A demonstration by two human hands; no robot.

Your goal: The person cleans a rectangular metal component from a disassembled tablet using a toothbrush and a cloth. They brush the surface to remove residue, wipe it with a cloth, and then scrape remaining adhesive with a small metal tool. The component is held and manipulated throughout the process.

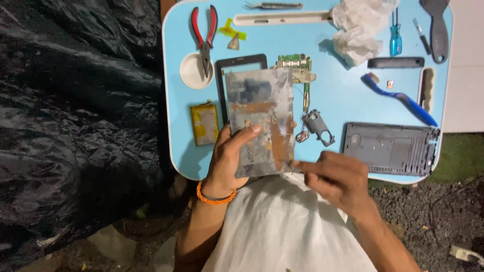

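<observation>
I hold the grey metal panel [259, 121] up over the near edge of the blue table [348, 100], its scuffed face toward me with a rusty orange band across it and a strip down its right side. My left hand [229, 158] grasps it from the lower left, thumb laid flat across the face, the other fingers hidden behind. My right hand [335, 176] pinches the panel's lower right corner between thumb and fingertips.

Behind the panel lies a black screen frame [237, 61], and just right of it a green circuit board [297, 70] with a thin cable running down to a small grey speaker part [317, 127]. A yellowish flat battery pack [204, 124] lies near the table's left edge, its label too blurred to tell. Above it, red-handled pliers [204, 35] rest with their nose in a round white recess [190, 73].

Along the far edge lie tweezers [275, 6] and a long white bar [282, 18], with crumpled white tissue [358, 27] beside them. A blue screwdriver [396, 38] and a blue toothbrush [398, 96] sit toward the right edge. The grey back cover [388, 148] lies at the near right corner.
</observation>
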